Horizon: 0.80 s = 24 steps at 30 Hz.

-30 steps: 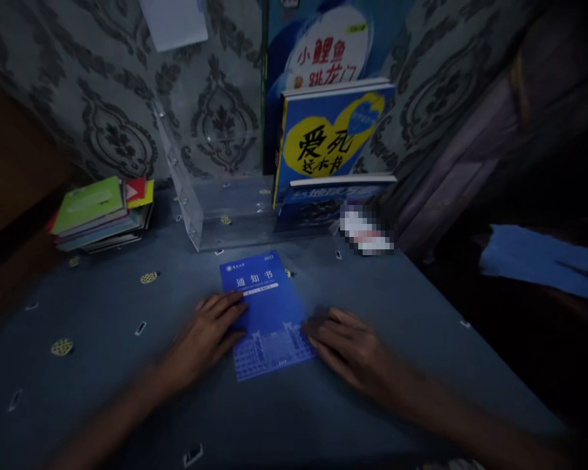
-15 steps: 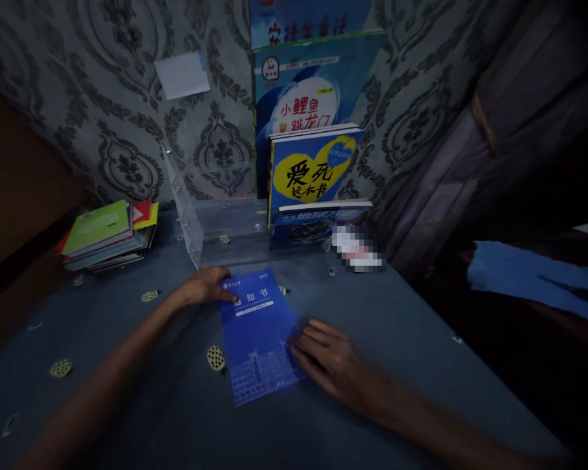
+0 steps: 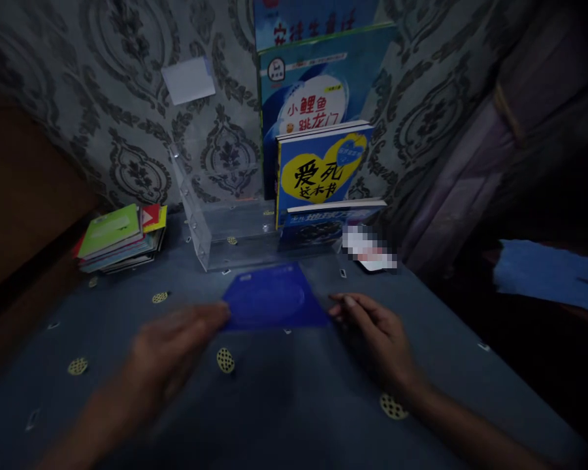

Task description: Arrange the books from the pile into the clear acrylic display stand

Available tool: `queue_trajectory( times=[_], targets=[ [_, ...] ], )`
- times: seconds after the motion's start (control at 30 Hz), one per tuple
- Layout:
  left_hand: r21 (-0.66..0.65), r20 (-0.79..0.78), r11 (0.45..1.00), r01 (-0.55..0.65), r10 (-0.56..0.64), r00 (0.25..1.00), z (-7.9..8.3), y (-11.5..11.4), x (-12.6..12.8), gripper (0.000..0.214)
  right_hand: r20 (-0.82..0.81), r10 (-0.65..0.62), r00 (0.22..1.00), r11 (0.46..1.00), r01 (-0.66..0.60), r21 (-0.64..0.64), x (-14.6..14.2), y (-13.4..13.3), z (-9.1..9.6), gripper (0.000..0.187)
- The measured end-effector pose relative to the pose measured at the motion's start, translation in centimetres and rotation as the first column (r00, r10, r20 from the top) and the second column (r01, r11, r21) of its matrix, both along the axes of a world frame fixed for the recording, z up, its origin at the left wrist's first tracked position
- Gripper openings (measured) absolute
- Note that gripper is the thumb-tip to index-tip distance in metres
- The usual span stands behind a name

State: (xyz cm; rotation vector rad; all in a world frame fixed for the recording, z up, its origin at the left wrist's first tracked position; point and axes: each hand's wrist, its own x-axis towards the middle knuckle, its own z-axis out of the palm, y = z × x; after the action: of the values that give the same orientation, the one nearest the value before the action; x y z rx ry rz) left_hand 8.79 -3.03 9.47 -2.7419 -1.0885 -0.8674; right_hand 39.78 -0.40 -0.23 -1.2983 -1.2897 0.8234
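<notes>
Looked like lifting: left hand (image 3: 174, 343) pinched the blue booklet (image 3: 274, 297) at its left edge. Couldn't tell if right hand (image 3: 379, 329) gripped too; next move probably called for steadiness.

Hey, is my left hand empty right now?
No, your left hand is gripping the blue booklet at its left side.

One left hand (image 3: 169, 346) and one right hand (image 3: 379, 329), total two. One blue booklet (image 3: 274, 300). One desk (image 3: 284, 405). One clear stand (image 3: 198, 235). Upright books (image 3: 323, 166): at least four. One stack of books (image 3: 110, 232); individual count not readable. One white card (image 3: 190, 81). One curtain (image 3: 465, 170). One pixelated item (image 3: 365, 248). One blue sheet-like item (image 3: 543, 274).
</notes>
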Motion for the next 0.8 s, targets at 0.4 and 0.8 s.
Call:
queue_trajectory(
  times=[0.4,0.8],
  targets=[
    [-0.295,-0.334,0.956,-0.015,-0.089,0.938,-6.0,-1.5,2.3,0.018,0.706,0.398,0.586,0.74,-0.66,0.131,-6.0,1.0,0.2,0.033],
    [-0.173,-0.329,0.984,0.035,-0.091,0.94,-6.8,-1.5,2.7,0.019,0.773,0.462,0.435,0.77,-0.629,-0.107,-7.4,6.5,-1.1,0.047]
  ],
)
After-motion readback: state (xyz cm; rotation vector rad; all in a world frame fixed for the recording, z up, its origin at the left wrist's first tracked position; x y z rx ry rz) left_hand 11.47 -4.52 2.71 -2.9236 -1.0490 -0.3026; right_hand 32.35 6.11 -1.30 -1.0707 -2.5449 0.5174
